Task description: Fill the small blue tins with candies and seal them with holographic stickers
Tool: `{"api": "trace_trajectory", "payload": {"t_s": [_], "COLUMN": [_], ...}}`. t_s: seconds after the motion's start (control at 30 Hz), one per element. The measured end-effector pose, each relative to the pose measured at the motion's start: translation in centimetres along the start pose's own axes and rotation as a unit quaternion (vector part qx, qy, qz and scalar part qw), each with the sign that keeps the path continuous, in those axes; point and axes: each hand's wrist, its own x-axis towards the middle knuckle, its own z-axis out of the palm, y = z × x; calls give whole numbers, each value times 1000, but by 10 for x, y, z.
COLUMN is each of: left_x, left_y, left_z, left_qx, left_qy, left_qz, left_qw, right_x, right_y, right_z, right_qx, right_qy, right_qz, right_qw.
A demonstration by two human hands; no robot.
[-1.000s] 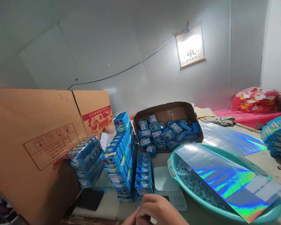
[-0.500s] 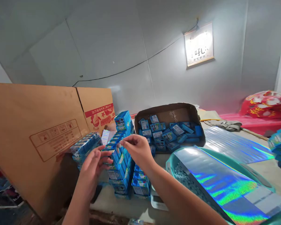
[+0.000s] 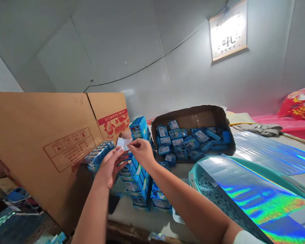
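My left hand (image 3: 111,166) and my right hand (image 3: 142,152) meet above a tall stack of blue caramel boxes (image 3: 132,185). Between their fingertips is a small clear piece of plastic film (image 3: 124,147). The right thumb and forefinger pinch it from the right. On its other side the left thumb and forefinger close, with the remaining left fingers spread loosely. A white paper (image 3: 122,141) shows just behind the film. More blue boxes (image 3: 100,152), wrapped in clear plastic, stand left of the stack. A shorter stack of boxes (image 3: 160,198) is on the right.
An open brown carton (image 3: 193,118) with loose blue boxes lies behind the stacks. At right, a teal basin (image 3: 193,176) of small pale blue pieces is partly covered by shiny holographic sheets (image 3: 259,193). A large cardboard box (image 3: 40,125) stands at left.
Both hands have risen and moved slightly away from me, off the boxes to in front of the white paper. The left fingers have come up to the film. The view has shifted slightly.
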Motion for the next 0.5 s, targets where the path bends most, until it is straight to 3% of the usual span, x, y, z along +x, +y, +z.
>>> {"api": "trace_trajectory", "payload": {"t_s": [0.2, 0.37, 0.5], "left_x": [14, 29, 30], "left_y": [-7, -12, -10], "left_z": [10, 3, -2], "left_qx": [64, 108, 106], "left_qy": [42, 67, 44], "left_qz": [12, 62, 75], "left_qw": [997, 990, 991], "right_x": [-4, 0, 2], "right_y": [2, 0, -6], "right_z": [-3, -5, -7], "right_qx": [-88, -126, -149], "right_qy": [14, -2, -29], "right_qz": [-41, -67, -127], "right_qw": [995, 990, 980]}}
